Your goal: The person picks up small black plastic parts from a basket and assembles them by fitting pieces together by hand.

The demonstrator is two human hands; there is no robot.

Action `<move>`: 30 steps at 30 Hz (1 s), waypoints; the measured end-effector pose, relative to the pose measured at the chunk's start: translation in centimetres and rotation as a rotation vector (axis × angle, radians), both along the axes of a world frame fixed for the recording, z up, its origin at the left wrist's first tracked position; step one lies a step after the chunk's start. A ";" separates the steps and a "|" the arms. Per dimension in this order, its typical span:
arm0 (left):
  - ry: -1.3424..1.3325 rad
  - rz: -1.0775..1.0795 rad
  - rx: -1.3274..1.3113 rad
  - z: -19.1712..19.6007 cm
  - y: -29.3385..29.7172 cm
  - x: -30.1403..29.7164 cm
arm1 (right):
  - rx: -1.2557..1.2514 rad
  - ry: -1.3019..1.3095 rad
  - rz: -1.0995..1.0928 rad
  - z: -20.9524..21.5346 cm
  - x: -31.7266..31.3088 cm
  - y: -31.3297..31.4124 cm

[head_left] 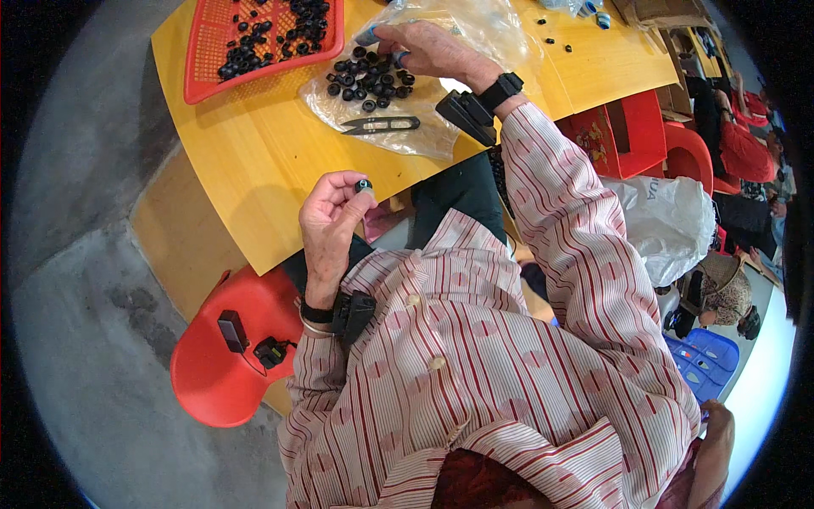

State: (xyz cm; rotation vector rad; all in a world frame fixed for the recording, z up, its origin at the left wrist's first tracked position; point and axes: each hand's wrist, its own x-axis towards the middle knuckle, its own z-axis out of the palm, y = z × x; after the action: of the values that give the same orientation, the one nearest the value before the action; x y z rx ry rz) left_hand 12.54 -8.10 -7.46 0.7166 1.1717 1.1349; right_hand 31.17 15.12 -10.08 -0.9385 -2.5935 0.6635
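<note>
My left hand (326, 229) is closed in front of the table edge, pinching a small black ring-shaped part (363, 184) between thumb and fingertips. Over the table, my right hand (432, 51) reaches across the far edge of a pile of small black ring-shaped parts (367, 81). Its thumb and forefinger, which wear bluish-grey finger covers, are spread apart with nothing visible between them. The pile lies on a clear plastic bag (434, 146). Black thread snips (381, 125) rest on that bag, just nearer than the parts.
A red plastic basket (197, 55) with many black parts stands at the table's far left. Several loose parts (549, 41) lie far right on the yellow table (229, 161). Left of me is a red stool (208, 373) with small black devices on it. A white bag (670, 225) hangs at right.
</note>
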 end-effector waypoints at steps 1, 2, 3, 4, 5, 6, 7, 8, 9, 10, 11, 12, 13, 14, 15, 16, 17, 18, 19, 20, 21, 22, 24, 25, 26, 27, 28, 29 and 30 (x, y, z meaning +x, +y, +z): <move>0.018 -0.008 0.002 0.1 0.0 0.0 | -0.018 0.013 0.020 0.0 0.2 0.0; 0.017 -0.008 0.003 0.1 0.1 0.0 | -0.017 0.012 0.020 -0.1 0.3 0.0; 0.011 0.000 -0.003 0.1 0.1 -0.1 | -0.034 -0.023 -0.004 0.0 0.1 -0.3; 0.005 0.007 -0.009 0.1 0.0 -0.1 | -0.050 -0.059 -0.029 0.1 0.0 -0.4; 0.005 0.009 -0.009 0.1 0.0 0.0 | -0.050 -0.058 -0.027 0.1 0.0 -0.5; -0.006 0.013 -0.002 0.1 0.1 0.0 | -0.024 -0.027 -0.002 -0.1 0.1 -0.5; -0.017 0.017 0.005 0.1 0.1 0.1 | 0.002 0.005 0.023 -0.2 0.3 -0.5; -0.016 0.017 0.005 0.1 0.1 0.1 | 0.002 0.006 0.023 -0.3 0.4 -0.6; -0.019 0.011 0.015 0.1 0.1 0.0 | 0.000 0.023 0.020 -0.4 0.5 -0.7; -0.022 0.006 0.024 0.1 0.2 0.0 | -0.002 0.040 0.017 -0.4 0.6 -0.7; -0.022 0.005 0.025 0.0 0.2 0.0 | -0.001 0.041 0.017 -0.5 0.6 -0.8; -0.024 0.011 0.027 -0.1 0.1 -0.1 | 0.027 0.028 0.004 -0.6 0.4 -1.0; -0.026 0.017 0.028 -0.1 0.1 -0.1 | 0.054 0.015 -0.008 -0.6 0.3 -1.1; -0.024 0.019 0.028 -0.1 0.1 -0.1 | 0.054 0.017 -0.006 -0.7 0.2 -1.2; -0.032 0.027 0.040 0.0 0.2 -0.1 | 0.039 -0.045 -0.023 -0.6 0.1 -1.2; -0.039 0.037 0.051 0.0 0.2 -0.1 | 0.025 -0.107 -0.040 -0.6 0.0 -1.2; -0.038 0.041 0.050 0.1 0.3 -0.2 | 0.023 -0.106 -0.036 -0.7 0.0 -1.4; -0.028 0.056 0.064 0.3 0.4 -0.2 | 0.061 -0.063 -0.039 -0.9 0.2 -1.6; -0.018 0.072 0.078 0.4 0.5 -0.2 | 0.098 -0.019 -0.042 -1.0 0.4 -1.7; -0.016 0.080 0.073 0.6 0.8 -0.2 | 0.093 -0.017 -0.034 -1.1 0.7 -1.7; 0.034 0.084 0.099 0.7 1.0 -0.2 | 0.089 0.018 -0.071 -1.2 0.8 -1.6; 0.084 0.088 0.124 0.8 1.2 -0.2 | 0.085 0.054 -0.108 -1.3 1.0 -1.7; 0.085 0.103 0.156 1.3 1.6 0.2 | 0.036 0.083 -0.120 -0.8 1.9 -2.2; 0.086 0.116 0.197 1.5 1.7 0.2 | -0.004 0.112 -0.133 0.0 1.8 -2.5; 0.093 0.123 0.196 1.5 1.6 -0.1 | -0.114 0.215 -0.126 3.6 0.2 -3.8; 0.097 0.130 0.190 1.8 1.6 0.0 | -0.120 0.217 -0.120 5.0 -0.1 -4.9; 0.102 0.134 0.217 1.8 1.7 0.1 | -0.171 0.273 -0.133 5.9 -0.3 -5.8; 0.106 0.137 0.245 1.9 1.7 0.2 | -0.221 0.328 -0.147 6.2 -0.2 -6.2; 0.104 0.134 0.244 1.9 1.8 0.3 | -0.219 0.320 -0.082 5.5 0.4 -6.3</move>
State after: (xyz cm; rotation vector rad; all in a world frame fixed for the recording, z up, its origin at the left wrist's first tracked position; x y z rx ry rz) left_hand 12.81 -6.27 -5.56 0.9033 1.1935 1.3827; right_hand 31.54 8.83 -4.62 -0.9097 -2.2229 1.0009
